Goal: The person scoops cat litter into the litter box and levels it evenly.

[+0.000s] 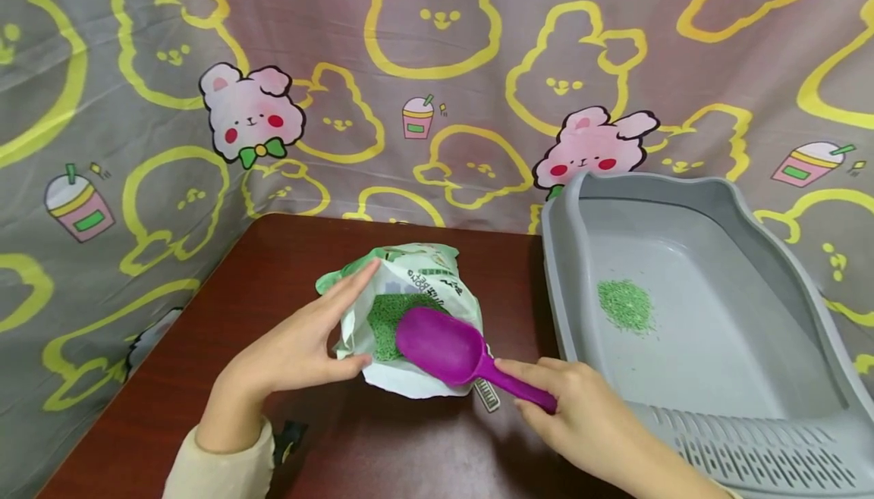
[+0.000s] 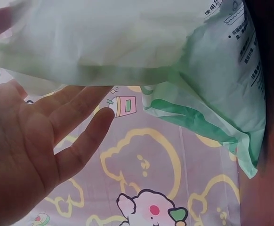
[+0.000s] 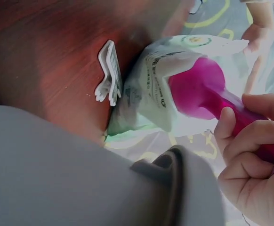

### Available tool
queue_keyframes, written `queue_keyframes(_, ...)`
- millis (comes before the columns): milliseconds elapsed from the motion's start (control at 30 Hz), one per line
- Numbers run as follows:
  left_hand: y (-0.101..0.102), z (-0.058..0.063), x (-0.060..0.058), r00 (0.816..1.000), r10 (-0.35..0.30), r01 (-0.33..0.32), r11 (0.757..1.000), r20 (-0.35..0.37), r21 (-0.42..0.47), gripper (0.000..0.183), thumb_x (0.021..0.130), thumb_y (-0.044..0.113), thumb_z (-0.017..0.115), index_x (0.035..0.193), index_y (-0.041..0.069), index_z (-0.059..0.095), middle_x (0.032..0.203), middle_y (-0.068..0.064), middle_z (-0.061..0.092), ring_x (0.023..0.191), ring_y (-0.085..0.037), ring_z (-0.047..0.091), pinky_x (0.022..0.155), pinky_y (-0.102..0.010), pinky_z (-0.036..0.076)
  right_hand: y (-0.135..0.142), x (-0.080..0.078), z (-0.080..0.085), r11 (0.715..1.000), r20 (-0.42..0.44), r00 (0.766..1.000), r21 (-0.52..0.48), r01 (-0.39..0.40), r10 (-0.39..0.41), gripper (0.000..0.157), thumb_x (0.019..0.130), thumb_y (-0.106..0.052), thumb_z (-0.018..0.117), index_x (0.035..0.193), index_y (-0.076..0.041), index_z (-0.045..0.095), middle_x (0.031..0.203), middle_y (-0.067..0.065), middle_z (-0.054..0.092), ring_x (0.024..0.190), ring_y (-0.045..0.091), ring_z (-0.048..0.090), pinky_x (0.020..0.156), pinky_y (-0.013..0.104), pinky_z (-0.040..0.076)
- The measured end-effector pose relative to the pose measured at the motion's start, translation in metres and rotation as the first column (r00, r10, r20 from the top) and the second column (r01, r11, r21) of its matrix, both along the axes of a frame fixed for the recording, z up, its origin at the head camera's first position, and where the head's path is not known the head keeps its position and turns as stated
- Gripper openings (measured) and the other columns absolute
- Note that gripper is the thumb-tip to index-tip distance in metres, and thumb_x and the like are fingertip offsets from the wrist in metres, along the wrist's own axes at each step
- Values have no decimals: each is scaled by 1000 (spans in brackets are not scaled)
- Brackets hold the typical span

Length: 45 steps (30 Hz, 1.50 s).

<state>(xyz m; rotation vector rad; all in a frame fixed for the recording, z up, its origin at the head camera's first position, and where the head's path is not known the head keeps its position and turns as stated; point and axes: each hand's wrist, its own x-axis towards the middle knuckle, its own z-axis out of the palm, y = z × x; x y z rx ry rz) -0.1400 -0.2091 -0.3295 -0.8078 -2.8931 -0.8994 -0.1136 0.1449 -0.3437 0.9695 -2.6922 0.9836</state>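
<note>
A bag of cat litter [image 1: 471, 298], white and green, stands with its mouth facing me, green pellets [image 1: 385, 324] inside. My left hand [image 1: 293, 355] holds the bag's left rim, thumb on the near side and index finger along the far side. In the left wrist view, the other fingers [image 2: 76, 108] lie fairly straight along the bag [image 2: 221, 70]. My right hand [image 1: 580, 408] grips the handle of a purple scoop [image 1: 440, 347]. The scoop's bowl is at the bag's mouth over the pellets; in the right wrist view, the bag's edge partly covers the scoop [image 3: 198, 87].
To the right, a grey litter box [image 1: 690, 362] with a slotted front holds a small pile of green pellets [image 1: 624, 305]. A white clip [image 3: 109, 73] lies on the brown table [image 1: 287, 256] beside the bag. A dark small object [image 1: 290, 438] is near my left sleeve. Patterned cloth [image 1: 437, 165] hangs behind.
</note>
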Motion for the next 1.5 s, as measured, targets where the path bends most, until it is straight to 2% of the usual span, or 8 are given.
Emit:
queue_keyframes(267,1,-1,0,1000,3,-3,1000,15,7,112,80,27,79,161,31,2,168,4,12,150,-23,27,111,-51,40,-5,0,7,999,143,989,35,39,-43,48,81,-5,72,123,-27,71,87,-8,68,51,-5,37,42,18,39)
queue_keyframes(500,3,-3,0,1000,4,-4,1000,10,0,112,79,28,80,161,31,3,167,1,14,150,-24,27,111,-51,39,-9,-1,5,998,171,984,32,46,-51,46,81,-4,71,123,-21,72,83,-7,66,47,-6,34,40,19,37)
queue_keyframes(833,4,-3,0,1000,4,-4,1000,9,-5,112,79,29,80,161,31,3,167,-2,17,149,-25,29,110,-51,41,-15,-2,3,999,276,960,8,46,-46,45,82,-3,68,124,-20,72,79,-9,66,42,-6,34,38,19,37)
queue_keyframes(933,4,-3,0,1000,6,-6,1000,1,-6,112,79,29,80,161,30,3,167,-2,17,149,-25,30,110,-51,42,-19,-3,-1,999,284,958,-16,41,-35,45,83,-4,69,126,-18,70,83,-8,70,41,-6,34,37,18,36)
queue_keyframes(1067,5,-2,0,1000,4,-4,1000,-17,-13,112,79,29,79,161,28,4,167,-2,18,149,-25,31,110,-50,41,-23,-4,-8,998,244,969,-32,57,-48,45,82,-3,71,125,-16,71,88,-6,74,43,-6,33,38,19,36)
queue_keyframes(1333,5,-1,-1,999,7,-8,1000,-38,-29,115,78,29,80,161,30,1,166,-2,18,149,-24,31,111,-50,40,-30,-7,-16,993,247,964,-42,114,-100,44,81,-6,73,123,-19,73,80,-5,70,46,-5,34,39,19,35)
queue_keyframes(1500,6,-1,-1,999,6,-8,999,-43,-34,116,77,28,80,161,30,0,167,-1,18,148,-23,32,111,-49,40,-34,-7,-21,989,263,958,-68,135,-113,44,81,-5,72,123,-19,72,99,0,75,52,-3,39,43,19,39)
